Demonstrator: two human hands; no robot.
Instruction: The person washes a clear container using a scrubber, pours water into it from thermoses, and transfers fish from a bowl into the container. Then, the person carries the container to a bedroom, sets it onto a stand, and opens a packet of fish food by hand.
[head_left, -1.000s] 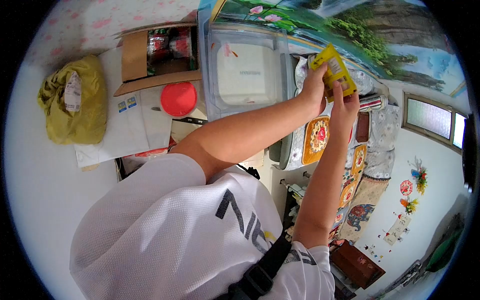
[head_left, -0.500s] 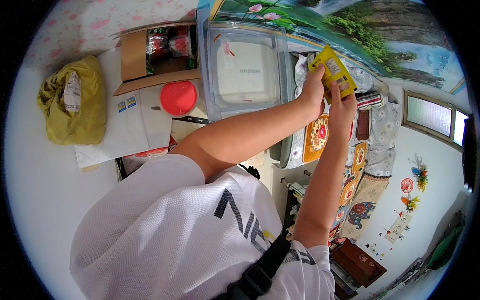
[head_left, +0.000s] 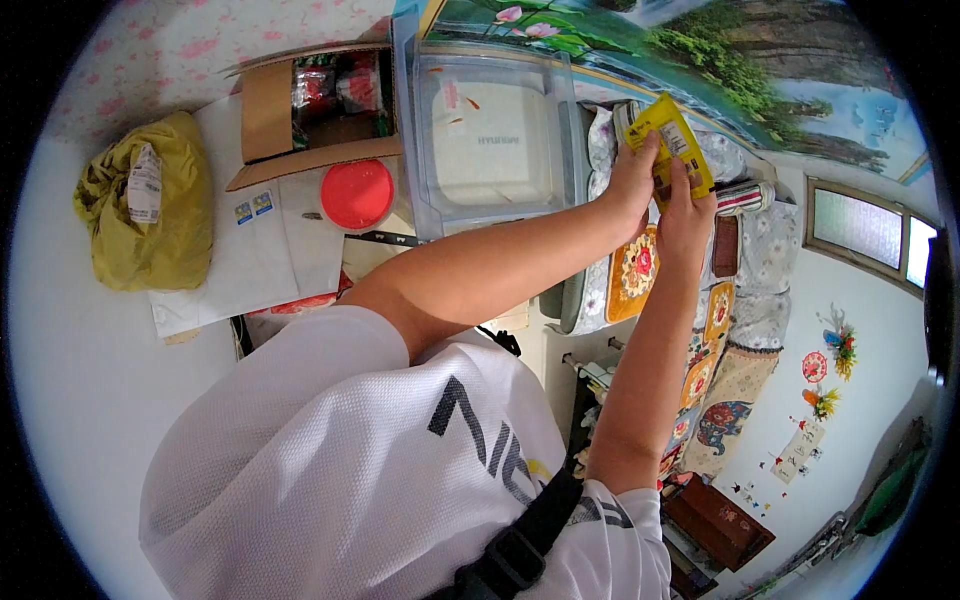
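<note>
A yellow packet (head_left: 690, 150) with printed labels is held up by both hands, to the right of the clear tank. My left hand (head_left: 632, 180) pinches its left edge, with the thumb against the packet. From below, my right hand (head_left: 686, 215) grips the lower part, and its fingers are partly hidden behind it. The clear plastic tank (head_left: 490, 212) has small orange fish and a pale bottom with faint lettering.
An open cardboard box (head_left: 268, 110) with red packages stands left of the tank, near a red round lid (head_left: 357, 194). An olive plastic bag (head_left: 175, 245) lies farther left. Beyond my hands are a covered sofa (head_left: 765, 250) and a brown wooden table (head_left: 715, 522).
The yellow packet has shifted slightly down and right, and its angle has changed. My left fingers now reach farther over it. The fish in the tank have changed position.
</note>
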